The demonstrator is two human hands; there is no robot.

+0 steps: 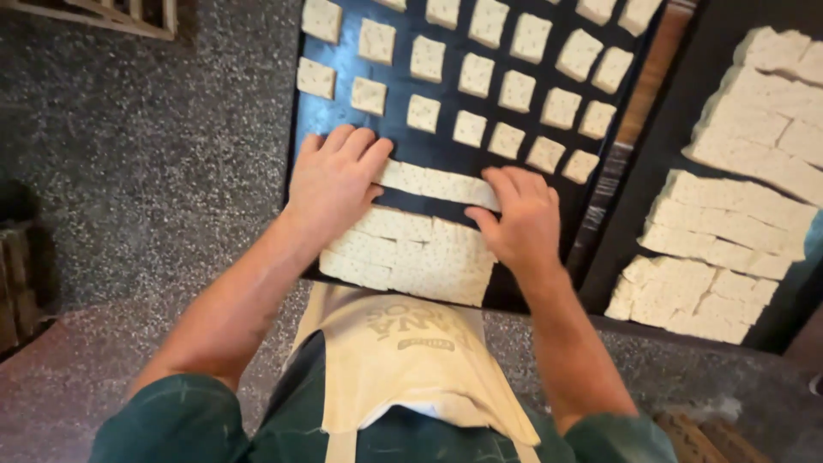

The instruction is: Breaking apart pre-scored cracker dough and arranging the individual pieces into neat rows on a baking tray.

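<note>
Left hand (334, 184): fingers flat, pressed on the left end of a pale dough strip (437, 183).
Right hand (520, 219): fingertips pinch the strip's right end.
Strip: on a dark baking tray (300, 129), between spaced dough squares (516, 90) and an uncut slab (407, 255).
Right: second tray (617, 231) of cut dough.

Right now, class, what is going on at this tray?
A person in a cream apron leans over a dark tray. Both hands, the left hand and the right hand, press on a strip of dough pulled a little away from the uncut dough block. Beyond it, small dough squares lie spaced in rows. A second tray of scored dough sits to the right.
</note>
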